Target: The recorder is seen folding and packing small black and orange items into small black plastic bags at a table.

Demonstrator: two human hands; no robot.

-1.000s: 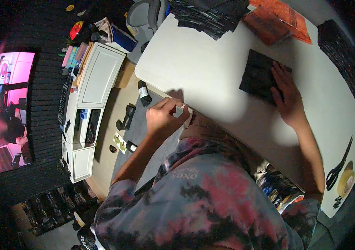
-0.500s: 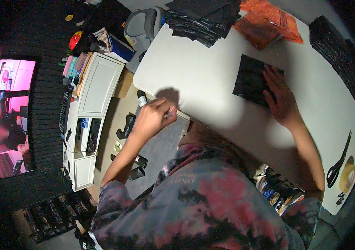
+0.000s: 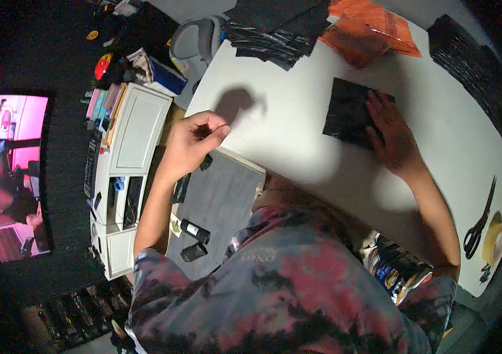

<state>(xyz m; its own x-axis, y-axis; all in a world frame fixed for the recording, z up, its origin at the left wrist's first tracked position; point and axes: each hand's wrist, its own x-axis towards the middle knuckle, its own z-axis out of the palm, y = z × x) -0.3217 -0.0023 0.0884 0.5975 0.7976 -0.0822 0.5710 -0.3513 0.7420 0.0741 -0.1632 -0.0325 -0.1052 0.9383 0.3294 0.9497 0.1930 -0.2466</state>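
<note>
My right hand [image 3: 389,127] lies flat with fingers stretched out on a black, squarish plastic packet [image 3: 348,112], pressing its right side against the white table [image 3: 298,130]. Raised over the table's left corner, my left hand [image 3: 195,141] has thumb and forefinger pinched together. A small, clear strip that looks like tape [image 3: 239,116] sticks out from that pinch, hard to make out against the white top. Black scissors [image 3: 479,227] and a roll of clear yellowish tape [image 3: 492,242] rest at the table's right end.
At the far side lie a pile of black plastic bags [image 3: 277,32] and orange plastic bags [image 3: 374,32]. Another black stack [image 3: 469,71] runs along the far right edge. Left of the table stand a grey chair [image 3: 195,44], a white cabinet [image 3: 139,127] and a lit screen [image 3: 15,177].
My left hand has moved left and a little farther out, keeping its pinch. The right hand stays flat on the black packet. The whole view has shifted slightly.
</note>
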